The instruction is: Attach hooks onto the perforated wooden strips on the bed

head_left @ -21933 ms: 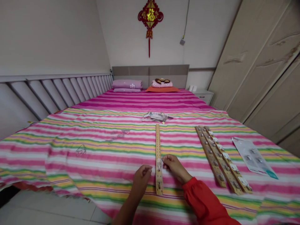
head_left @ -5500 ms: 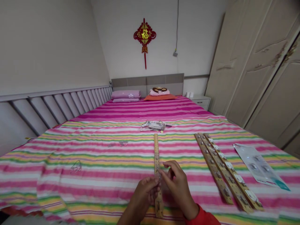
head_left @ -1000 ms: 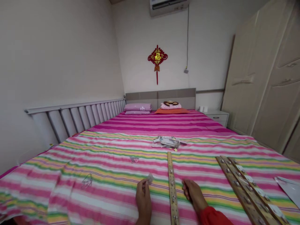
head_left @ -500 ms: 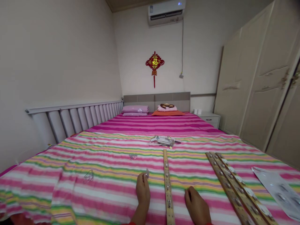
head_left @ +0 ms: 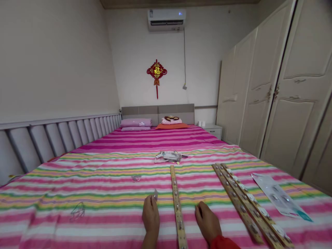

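My left hand (head_left: 150, 215) is closed in a pinch on a small, thin greyish piece (head_left: 155, 194) that sticks up past the fingertips. It is held just left of a long narrow wooden strip (head_left: 177, 206), which lies lengthwise on the bed and carries a row of small shiny metal fittings. Right of this strip, my right hand (head_left: 208, 220) is closed with its fingers curled in; what they hold, if anything, is hidden. Neither hand visibly touches the strip.
Farther right lie more wooden strips (head_left: 240, 200) with metal fittings, one bearing white discs (head_left: 251, 197). Beside them is a clear plastic package (head_left: 278, 195). Ahead lies a pile of plastic-wrapped items (head_left: 169, 156). Crumpled clear bits (head_left: 78, 210) rest on the striped sheet (head_left: 109, 226).
The view has turned to the right, so everything sits farther left in the picture. Both hands stay closed on either side of the strip, with little movement relative to it.
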The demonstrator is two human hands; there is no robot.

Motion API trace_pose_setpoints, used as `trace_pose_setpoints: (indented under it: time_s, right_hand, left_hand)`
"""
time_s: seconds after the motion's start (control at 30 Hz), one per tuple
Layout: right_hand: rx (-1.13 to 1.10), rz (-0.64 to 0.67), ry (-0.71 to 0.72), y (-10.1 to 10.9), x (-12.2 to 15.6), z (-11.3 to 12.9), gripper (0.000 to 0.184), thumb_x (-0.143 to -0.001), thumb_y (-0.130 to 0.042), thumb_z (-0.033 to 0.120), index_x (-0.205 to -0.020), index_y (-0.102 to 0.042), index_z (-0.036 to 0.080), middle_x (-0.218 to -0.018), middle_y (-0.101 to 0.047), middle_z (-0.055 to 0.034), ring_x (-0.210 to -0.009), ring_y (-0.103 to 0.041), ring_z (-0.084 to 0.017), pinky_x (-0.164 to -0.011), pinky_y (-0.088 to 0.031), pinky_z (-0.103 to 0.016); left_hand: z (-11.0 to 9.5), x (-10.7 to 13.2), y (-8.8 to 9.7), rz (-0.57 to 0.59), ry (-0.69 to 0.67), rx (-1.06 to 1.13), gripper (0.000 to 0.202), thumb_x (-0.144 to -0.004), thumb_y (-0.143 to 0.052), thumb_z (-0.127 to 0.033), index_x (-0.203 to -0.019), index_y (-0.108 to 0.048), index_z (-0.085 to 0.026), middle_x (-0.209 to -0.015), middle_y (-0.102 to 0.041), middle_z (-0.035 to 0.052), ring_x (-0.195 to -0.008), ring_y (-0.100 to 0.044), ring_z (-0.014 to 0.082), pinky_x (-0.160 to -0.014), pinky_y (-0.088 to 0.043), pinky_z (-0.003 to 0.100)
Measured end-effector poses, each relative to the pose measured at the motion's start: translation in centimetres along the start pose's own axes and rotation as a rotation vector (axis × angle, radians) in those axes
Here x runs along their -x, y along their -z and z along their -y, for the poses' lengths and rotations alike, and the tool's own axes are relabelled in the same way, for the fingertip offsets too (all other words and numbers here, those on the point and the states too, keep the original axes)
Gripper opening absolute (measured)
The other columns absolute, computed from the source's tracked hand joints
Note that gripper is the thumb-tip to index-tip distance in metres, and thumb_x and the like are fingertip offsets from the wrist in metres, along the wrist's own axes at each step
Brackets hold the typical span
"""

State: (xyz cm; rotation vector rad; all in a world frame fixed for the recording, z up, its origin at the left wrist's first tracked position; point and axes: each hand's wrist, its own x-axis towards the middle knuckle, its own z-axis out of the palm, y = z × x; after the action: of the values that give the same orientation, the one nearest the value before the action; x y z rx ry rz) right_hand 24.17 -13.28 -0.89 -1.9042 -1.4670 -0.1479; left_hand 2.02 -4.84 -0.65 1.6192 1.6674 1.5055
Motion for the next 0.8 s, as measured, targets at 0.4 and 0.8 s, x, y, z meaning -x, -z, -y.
trace_pose_setpoints:
  time_s: [0.4, 0.8]
  right_hand:
    - [-0.043, 0.032, -0.023, -0.2, -0.12, -0.03, 0.027, -0.089, -0.031, 0.039, -0.068, -0.043, 0.026, -0.064, -0.062, -0.0012, -0.054, -0.057, -0.017, -0.052, -0.034, -0.027]
    - [-0.024, -0.078, 0.055, -0.48, 0.12, -0.09, 0.034, -0.094, -0.027, 0.037, -0.069, -0.047, 0.025, -0.062, -0.061, -0.001, -0.051, -0.058, -0.017, -0.049, -0.033, -0.027]
  left_hand:
    - [-0.08, -0.01, -0.14, -0.003, -0.001, -0.045, 0.034, -0.089, -0.032, -0.044, -0.088, -0.057, -0.022, -0.086, -0.065, 0.0057, -0.079, -0.059, 0.0214, -0.068, -0.044, 0.03]
    - [-0.11, -0.1, 0.09, 0.0, -0.006, -0.082, 0.031, -0.089, -0.034, -0.043, -0.089, -0.057, -0.022, -0.084, -0.064, 0.0046, -0.077, -0.059, 0.0211, -0.066, -0.043, 0.029]
